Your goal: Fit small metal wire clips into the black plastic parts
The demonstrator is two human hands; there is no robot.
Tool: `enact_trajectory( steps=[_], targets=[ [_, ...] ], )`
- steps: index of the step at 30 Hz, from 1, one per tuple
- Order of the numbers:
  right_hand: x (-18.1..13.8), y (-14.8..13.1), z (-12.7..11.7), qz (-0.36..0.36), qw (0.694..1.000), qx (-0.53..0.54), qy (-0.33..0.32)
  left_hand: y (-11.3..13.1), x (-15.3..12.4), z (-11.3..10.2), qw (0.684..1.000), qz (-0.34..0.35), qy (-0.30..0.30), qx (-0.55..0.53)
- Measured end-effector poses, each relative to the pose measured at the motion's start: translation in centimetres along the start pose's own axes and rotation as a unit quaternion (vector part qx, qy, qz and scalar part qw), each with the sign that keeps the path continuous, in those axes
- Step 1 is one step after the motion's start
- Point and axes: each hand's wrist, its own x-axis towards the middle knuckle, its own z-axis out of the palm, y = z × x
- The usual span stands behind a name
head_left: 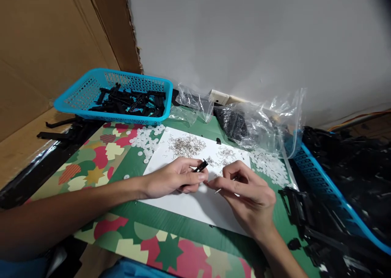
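Note:
My left hand [185,176] is closed on a small black plastic part [200,166], whose end sticks up past the fingertips. Close beside it, my right hand [244,190] is pinched, with a thin pale stick-like tool [218,190] showing below the index finger. The right fingertips come up against the left ones; what lies between them is too small to make out. Both hands are over a white sheet [195,210]. Behind them on the sheet lie a pile of tiny metal springs or clips [187,146] and a smaller scattered pile [226,152].
A blue basket [110,115] of black parts stands back left; another blue basket [332,192], heaped with black parts, is at right. White discs lie left [146,141] and right [269,166] of the sheet. Clear plastic bags [262,123] rest against the wall. Cardboard [55,45] rises at left.

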Motion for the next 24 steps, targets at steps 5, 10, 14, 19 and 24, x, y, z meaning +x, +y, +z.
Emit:
enact_trajectory(
  steps=[5,10,14,19,24],
  targets=[
    [-0.1,0.1,0.0,0.014,1.0,0.017,-0.017,-0.4,0.1,-0.1,0.999,0.026,-0.013,-0.017],
    [-0.2,0.1,0.6,0.105,0.994,0.04,-0.003,-1.1,0.3,-0.2,0.999,0.028,0.032,-0.03],
    [-0.3,0.0,1.1,0.144,0.989,0.046,0.0,-1.7,0.4,-0.1,0.997,0.049,0.059,-0.027],
    [-0.2,-0.2,1.4,0.182,0.983,0.037,0.0,-1.9,0.4,0.7,0.993,0.083,0.089,0.003],
    [0.3,-0.5,1.7,0.231,0.968,0.092,0.008,-1.8,0.2,1.0,0.983,0.1,0.134,0.072]
  ],
)
